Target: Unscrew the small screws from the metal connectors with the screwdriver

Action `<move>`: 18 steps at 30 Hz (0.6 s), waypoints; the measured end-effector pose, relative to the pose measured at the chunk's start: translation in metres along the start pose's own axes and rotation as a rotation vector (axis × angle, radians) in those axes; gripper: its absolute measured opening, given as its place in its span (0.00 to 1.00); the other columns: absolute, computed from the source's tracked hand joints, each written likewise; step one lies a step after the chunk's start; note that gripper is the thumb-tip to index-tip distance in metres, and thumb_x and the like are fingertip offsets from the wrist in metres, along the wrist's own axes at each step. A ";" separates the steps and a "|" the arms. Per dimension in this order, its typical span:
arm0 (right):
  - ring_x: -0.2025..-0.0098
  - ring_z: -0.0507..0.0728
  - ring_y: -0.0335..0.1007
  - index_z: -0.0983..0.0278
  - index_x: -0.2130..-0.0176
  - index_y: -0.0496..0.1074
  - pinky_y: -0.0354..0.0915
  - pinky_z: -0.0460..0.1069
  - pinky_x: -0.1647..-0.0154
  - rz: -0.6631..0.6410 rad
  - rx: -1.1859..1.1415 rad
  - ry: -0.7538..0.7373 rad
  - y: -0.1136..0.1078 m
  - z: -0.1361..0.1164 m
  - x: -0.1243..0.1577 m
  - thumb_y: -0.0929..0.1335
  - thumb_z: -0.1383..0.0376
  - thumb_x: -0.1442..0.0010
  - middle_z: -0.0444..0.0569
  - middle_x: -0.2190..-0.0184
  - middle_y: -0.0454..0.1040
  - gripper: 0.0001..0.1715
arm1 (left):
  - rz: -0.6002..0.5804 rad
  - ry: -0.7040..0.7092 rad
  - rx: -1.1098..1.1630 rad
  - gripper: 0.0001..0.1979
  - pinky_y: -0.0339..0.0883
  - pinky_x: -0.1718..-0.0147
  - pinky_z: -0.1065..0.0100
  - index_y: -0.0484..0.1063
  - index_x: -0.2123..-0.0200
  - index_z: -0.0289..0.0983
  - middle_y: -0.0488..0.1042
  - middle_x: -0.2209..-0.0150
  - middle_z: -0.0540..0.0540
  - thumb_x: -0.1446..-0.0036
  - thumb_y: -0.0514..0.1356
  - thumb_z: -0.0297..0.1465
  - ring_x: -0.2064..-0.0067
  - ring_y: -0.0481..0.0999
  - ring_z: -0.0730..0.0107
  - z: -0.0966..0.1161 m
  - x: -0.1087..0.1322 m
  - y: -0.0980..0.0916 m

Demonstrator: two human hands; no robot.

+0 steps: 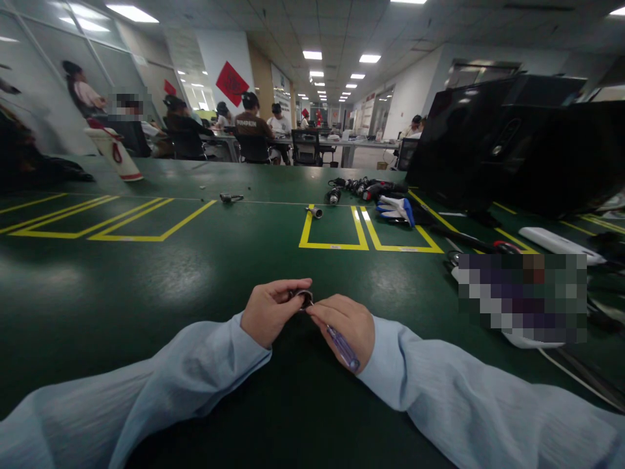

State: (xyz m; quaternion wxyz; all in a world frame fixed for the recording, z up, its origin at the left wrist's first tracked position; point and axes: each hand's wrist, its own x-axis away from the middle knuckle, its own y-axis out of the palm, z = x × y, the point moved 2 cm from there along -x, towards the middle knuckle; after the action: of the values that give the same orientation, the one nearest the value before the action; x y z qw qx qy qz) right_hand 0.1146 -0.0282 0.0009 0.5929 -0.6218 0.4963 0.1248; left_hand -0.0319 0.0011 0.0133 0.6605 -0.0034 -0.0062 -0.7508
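Left hand [268, 311] pinches a round metal part [307, 296], right hand [347, 322] closed round a screwdriver [343, 347]. If that pinch slips, the screwdriver could skid off imo.

Left grip [268, 311] holds a round part [308, 295], right grip [349, 322] a screwdriver [344, 348].

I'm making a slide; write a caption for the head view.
Left hand holds a small round metallic part, right hand a translucent purple-handled screwdriver, at a green table.

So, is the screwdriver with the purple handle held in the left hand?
No, the right hand holds the screwdriver, while the left hand holds a small round metal part.
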 end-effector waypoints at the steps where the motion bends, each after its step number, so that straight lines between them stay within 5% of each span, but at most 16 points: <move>1: 0.66 0.54 0.68 0.67 0.60 0.68 0.67 0.48 0.65 0.000 0.000 -0.003 0.000 0.000 0.000 0.61 0.71 0.43 0.53 0.67 0.74 0.10 | 0.001 0.002 -0.001 0.14 0.72 0.63 0.64 0.75 0.68 0.32 0.78 0.65 0.42 0.64 0.64 0.26 0.63 0.77 0.62 0.000 0.000 0.000; 18: 0.67 0.53 0.69 0.66 0.63 0.70 0.66 0.48 0.65 0.036 -0.103 0.082 -0.007 -0.006 -0.002 0.61 0.70 0.43 0.51 0.69 0.75 0.10 | -0.001 0.010 0.036 0.11 0.73 0.65 0.63 0.74 0.72 0.31 0.76 0.61 0.41 0.65 0.64 0.26 0.66 0.77 0.63 -0.005 -0.004 -0.002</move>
State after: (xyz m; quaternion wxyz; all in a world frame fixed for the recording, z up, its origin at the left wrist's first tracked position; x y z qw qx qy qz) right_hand 0.1166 -0.0340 0.0088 0.5370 -0.6470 0.5242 0.1352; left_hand -0.0330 0.0050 0.0086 0.6601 0.0122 -0.0162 -0.7509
